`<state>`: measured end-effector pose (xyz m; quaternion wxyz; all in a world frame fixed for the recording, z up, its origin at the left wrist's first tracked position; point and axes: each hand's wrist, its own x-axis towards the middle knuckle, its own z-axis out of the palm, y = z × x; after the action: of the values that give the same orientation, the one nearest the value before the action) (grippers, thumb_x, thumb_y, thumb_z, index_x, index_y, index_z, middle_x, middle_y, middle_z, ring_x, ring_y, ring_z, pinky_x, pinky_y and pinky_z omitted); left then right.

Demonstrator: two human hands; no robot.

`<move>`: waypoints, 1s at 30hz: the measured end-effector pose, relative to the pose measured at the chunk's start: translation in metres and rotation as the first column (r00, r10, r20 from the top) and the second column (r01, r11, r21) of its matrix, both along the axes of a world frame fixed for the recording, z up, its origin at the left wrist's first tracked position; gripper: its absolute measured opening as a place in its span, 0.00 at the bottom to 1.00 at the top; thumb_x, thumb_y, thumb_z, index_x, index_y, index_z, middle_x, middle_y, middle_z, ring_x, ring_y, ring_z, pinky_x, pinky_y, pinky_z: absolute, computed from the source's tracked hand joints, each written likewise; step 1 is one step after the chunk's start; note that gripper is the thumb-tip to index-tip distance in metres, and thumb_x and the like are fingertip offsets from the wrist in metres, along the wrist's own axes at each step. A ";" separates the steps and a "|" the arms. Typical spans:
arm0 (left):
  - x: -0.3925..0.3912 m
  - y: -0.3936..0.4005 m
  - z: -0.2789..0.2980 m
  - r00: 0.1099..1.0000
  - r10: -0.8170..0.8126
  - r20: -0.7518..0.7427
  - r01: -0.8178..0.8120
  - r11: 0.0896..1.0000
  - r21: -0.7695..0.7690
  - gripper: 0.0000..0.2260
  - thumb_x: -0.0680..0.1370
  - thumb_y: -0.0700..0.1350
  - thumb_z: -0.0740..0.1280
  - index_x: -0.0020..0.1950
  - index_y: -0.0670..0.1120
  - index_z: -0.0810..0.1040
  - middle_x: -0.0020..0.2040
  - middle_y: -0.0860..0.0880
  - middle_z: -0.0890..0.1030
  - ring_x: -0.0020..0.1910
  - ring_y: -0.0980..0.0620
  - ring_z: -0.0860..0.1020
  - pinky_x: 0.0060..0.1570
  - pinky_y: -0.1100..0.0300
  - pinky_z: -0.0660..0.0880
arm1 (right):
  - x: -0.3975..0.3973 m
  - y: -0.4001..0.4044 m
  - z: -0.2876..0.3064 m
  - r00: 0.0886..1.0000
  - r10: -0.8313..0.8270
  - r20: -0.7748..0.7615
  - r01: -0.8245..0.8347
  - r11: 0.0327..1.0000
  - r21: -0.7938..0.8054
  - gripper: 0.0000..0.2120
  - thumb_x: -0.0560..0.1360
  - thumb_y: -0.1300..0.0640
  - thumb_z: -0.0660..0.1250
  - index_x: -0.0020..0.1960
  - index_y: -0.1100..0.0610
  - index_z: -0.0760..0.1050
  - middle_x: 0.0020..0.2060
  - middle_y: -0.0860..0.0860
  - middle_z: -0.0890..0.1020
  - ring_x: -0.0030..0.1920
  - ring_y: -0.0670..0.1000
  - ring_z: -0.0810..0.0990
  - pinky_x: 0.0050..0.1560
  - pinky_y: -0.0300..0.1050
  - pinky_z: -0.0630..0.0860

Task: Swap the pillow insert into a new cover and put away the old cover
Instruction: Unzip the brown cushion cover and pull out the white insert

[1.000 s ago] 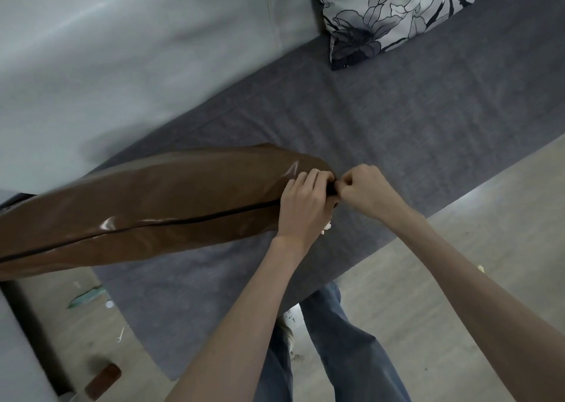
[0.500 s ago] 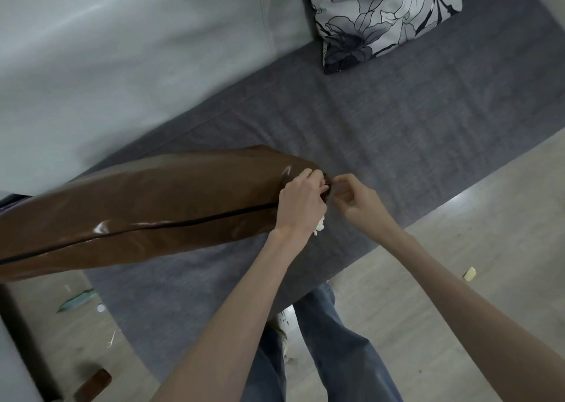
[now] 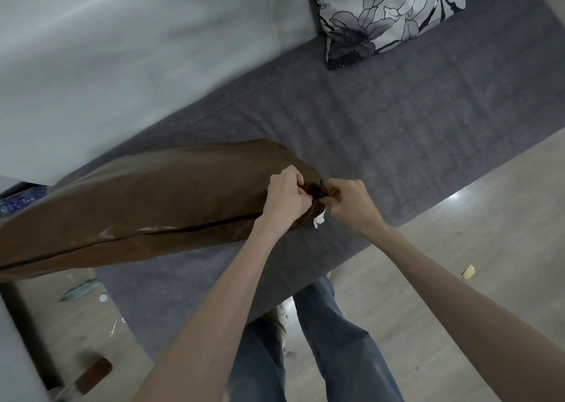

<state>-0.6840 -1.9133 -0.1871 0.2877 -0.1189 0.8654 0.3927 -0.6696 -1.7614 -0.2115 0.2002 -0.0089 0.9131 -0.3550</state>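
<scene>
Setting: grey sofa seat (image 3: pixel 397 120) running left to right, pale backrest (image 3: pixel 122 65) beyond it, wood-look floor (image 3: pixel 489 233) on the near side with small scraps lying about.
Pillow: long brown pillow (image 3: pixel 153 203) in a shiny cover, lying across the near left of the seat; its left end overhangs the seat edge. A dark zip line (image 3: pixel 171 230) runs along its near side and looks closed along the stretch in view.
Stuffing: a white tuft (image 3: pixel 319 219) shows at the right corner, just below the hands.
Left hand: left hand (image 3: pixel 287 196) curled over the pillow's right end, fingers clamped on the cover by the corner.
Right hand: right hand (image 3: pixel 351 203) touching the same corner from the right, fingertips pinched on something small there, likely the zip pull; the pull itself is hidden.
Other pillow: floral pillow (image 3: pixel 382 13) at the far right against the backrest, well apart.
Step, as judged: starting the zip open at the corner.
Risk, snag: the tuft sits right at the zip end; dragging the pull could catch filling or lining and jam it.
Risk, tear: a hard tug against a jam may rip the corner seam.
Risk, slip: the overhanging left end may slide off as the right end is pulled.
</scene>
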 end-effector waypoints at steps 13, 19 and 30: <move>-0.011 -0.046 0.053 0.968 -0.217 -0.128 0.159 0.921 -0.356 0.13 0.74 0.34 0.65 0.52 0.42 0.64 0.49 0.42 0.80 0.44 0.43 0.77 0.41 0.51 0.70 | -0.053 0.049 0.039 0.975 -0.100 -0.196 0.120 0.988 0.095 0.04 0.69 0.65 0.68 0.37 0.63 0.74 0.28 0.54 0.74 0.33 0.56 0.74 0.34 0.44 0.62; -0.005 -0.067 0.044 0.989 -0.099 -0.107 0.053 0.929 -0.366 0.10 0.74 0.32 0.64 0.53 0.40 0.68 0.48 0.42 0.81 0.51 0.41 0.80 0.49 0.45 0.77 | -0.085 0.087 0.036 0.955 -0.245 -0.169 0.277 0.938 0.209 0.05 0.70 0.65 0.67 0.36 0.62 0.73 0.31 0.59 0.77 0.39 0.62 0.78 0.37 0.45 0.65; -0.004 -0.077 0.040 0.974 -0.034 -0.222 -0.060 0.913 -0.404 0.10 0.75 0.32 0.65 0.49 0.43 0.68 0.47 0.45 0.78 0.46 0.44 0.80 0.42 0.50 0.75 | -0.026 -0.063 0.039 0.765 0.576 -0.290 -0.432 0.791 0.432 0.36 0.65 0.64 0.66 0.73 0.60 0.62 0.73 0.58 0.64 0.74 0.57 0.61 0.74 0.61 0.52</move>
<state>-0.6877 -1.9902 -0.1469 0.1543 -0.1368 0.9543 0.2162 -0.6960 -1.8243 -0.1724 0.0932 -0.2966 0.9436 -0.1136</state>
